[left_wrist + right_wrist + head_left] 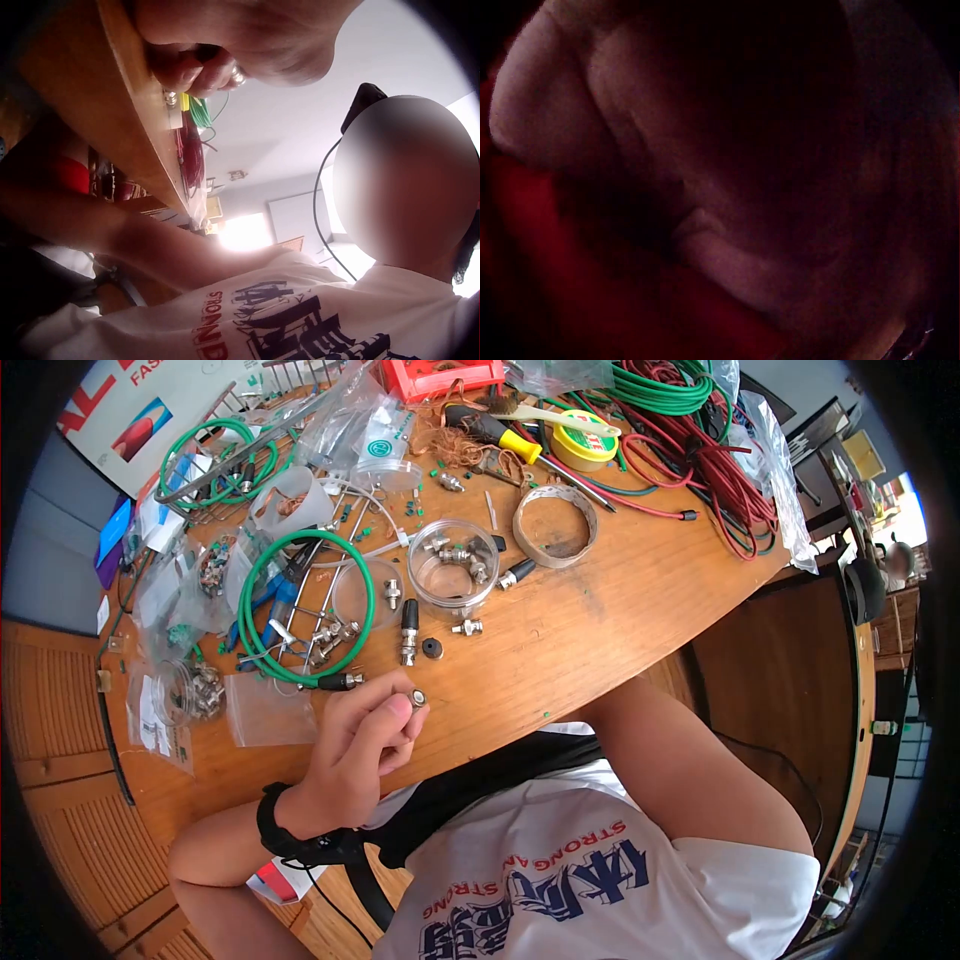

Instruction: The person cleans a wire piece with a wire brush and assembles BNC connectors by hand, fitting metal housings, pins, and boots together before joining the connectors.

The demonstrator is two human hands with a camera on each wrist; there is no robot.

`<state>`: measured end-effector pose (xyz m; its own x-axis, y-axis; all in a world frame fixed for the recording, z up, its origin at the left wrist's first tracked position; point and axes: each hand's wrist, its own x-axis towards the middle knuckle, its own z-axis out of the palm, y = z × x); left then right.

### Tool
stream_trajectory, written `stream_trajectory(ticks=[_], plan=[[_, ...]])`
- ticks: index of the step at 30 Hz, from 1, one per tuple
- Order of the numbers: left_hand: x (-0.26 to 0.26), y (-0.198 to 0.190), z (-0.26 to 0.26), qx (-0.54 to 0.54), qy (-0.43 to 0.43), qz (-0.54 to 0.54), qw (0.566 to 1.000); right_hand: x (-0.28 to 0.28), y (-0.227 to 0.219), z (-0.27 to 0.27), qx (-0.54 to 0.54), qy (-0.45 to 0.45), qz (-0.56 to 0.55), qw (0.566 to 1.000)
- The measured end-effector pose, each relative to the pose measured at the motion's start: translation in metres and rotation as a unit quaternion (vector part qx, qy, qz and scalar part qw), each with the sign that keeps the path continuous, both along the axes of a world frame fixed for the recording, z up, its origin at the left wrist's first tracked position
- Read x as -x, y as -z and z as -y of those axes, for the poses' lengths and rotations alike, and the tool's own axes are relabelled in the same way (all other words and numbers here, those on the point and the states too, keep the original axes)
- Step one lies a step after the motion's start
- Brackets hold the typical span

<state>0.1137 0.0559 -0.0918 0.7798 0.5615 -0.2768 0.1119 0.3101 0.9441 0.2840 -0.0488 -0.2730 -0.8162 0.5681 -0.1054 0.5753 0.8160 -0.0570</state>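
In the head view my left hand point(355, 735) is raised just over the table's near edge. Its thumb and curled fingers pinch a small metal connector point(418, 698), its round open end facing up. The left wrist view shows the same hand point(247, 37) from below, a bit of shiny metal at the fingertips. Closest on the tabletop are a black-sleeved BNC connector point(409, 632), a black ring-shaped cap point(432, 648) and a metal T-connector point(467, 628). The table hides my right hand in the head view. Its wrist view shows dark, blurred skin point(652, 142) beside red material point(540, 240).
A green cable loop point(372, 600) lies left of a clear round dish point(412, 582) of connectors. Behind are a cardboard-coloured ring point(520, 530), a yellow-black screwdriver point(520, 448), a yellow tin point(583, 445) and red cable coils point(700, 470). Plastic bags point(265, 710) cover the left side.
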Motion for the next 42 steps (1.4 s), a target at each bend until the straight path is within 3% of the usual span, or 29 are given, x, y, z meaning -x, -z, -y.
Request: stream_trajectory(ticks=[42], plan=[[0.000,-0.002,-0.001,0.006,0.015,0.012,1.000,0.011,0.002,-0.001,0.026,0.030,-0.090,0.995]])
